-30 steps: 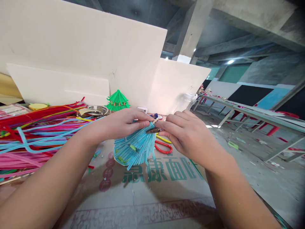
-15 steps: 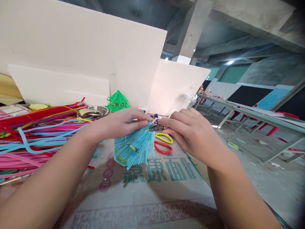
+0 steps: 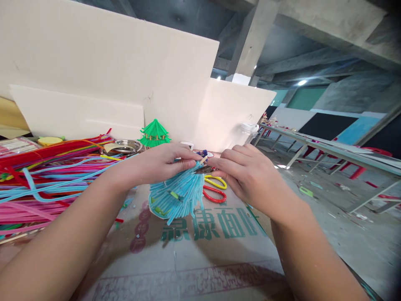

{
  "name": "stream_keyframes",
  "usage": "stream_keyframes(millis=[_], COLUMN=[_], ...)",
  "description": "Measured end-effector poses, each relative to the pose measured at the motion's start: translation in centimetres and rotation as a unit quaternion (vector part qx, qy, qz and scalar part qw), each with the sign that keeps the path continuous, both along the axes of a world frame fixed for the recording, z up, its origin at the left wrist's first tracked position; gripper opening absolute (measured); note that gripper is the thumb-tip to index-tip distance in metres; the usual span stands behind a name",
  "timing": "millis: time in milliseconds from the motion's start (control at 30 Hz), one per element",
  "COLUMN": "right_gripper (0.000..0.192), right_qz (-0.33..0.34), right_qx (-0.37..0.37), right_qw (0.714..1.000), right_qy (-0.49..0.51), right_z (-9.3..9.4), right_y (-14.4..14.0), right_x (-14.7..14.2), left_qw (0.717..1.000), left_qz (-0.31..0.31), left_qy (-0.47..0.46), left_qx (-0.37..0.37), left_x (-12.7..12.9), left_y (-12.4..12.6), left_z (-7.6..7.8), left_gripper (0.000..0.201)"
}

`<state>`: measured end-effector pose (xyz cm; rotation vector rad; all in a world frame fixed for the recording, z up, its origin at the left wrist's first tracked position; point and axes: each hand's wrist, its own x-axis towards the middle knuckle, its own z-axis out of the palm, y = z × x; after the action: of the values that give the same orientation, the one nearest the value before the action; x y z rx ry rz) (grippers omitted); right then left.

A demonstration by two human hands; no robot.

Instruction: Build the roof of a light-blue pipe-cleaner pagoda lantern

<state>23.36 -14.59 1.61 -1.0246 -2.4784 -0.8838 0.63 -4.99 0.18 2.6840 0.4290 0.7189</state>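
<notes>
My left hand (image 3: 175, 161) is closed around the top of a light blue pipe-cleaner piece (image 3: 181, 194), a fan of many strands with small green bits among them. A short pale stick (image 3: 203, 160) pokes out at its top, near the fingertips. My right hand (image 3: 246, 169) pinches a small metal-tipped tool (image 3: 204, 169); its grip is hidden in the fingers and I cannot tell its exact kind. The tool's tip touches or nearly touches the blue top. Behind it lie scissor-like loop handles, one yellow (image 3: 216, 182), one red (image 3: 214, 195).
Bundles of coloured pipe cleaners (image 3: 62, 179) fill the left side. At the back stand a green pipe-cleaner tree (image 3: 155, 133), a metal bowl (image 3: 123, 146) and a clear jar (image 3: 246, 136), before white boards (image 3: 103, 54). Printed cardboard (image 3: 188, 259) covers the table.
Both hands stay almost in place. The right fingers and the metal tip have shifted very slightly at the blue top.
</notes>
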Motion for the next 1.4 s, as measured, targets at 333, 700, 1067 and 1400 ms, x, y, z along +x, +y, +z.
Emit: stream_keyframes(millis=[333, 700, 1067, 1400], right_gripper=[0.027, 0.029, 0.027, 0.025], right_qz=[0.001, 0.017, 0.002, 0.007], right_qx=[0.023, -0.028, -0.030, -0.020], right_qw=[0.999, 0.999, 0.999, 1.000], right_qy=[-0.023, 0.040, 0.021, 0.010], right_z=[-0.11, -0.06, -0.08, -0.01], right_y=[0.08, 0.18, 0.28, 0.30], right_x=[0.20, 0.57, 0.27, 0.30], left_qw=[1.000, 1.000, 1.000, 1.000], left_qz=[0.009, 0.006, 0.001, 0.004], left_qy=[0.002, 0.001, 0.002, 0.003], left_qx=[0.000, -0.007, -0.006, 0.002], left_x=[0.13, 0.07, 0.20, 0.08], left_y=[-0.19, -0.26, -0.26, -0.35], left_z=[0.26, 0.21, 0.15, 0.22], left_gripper=[0.033, 0.033, 0.032, 0.033])
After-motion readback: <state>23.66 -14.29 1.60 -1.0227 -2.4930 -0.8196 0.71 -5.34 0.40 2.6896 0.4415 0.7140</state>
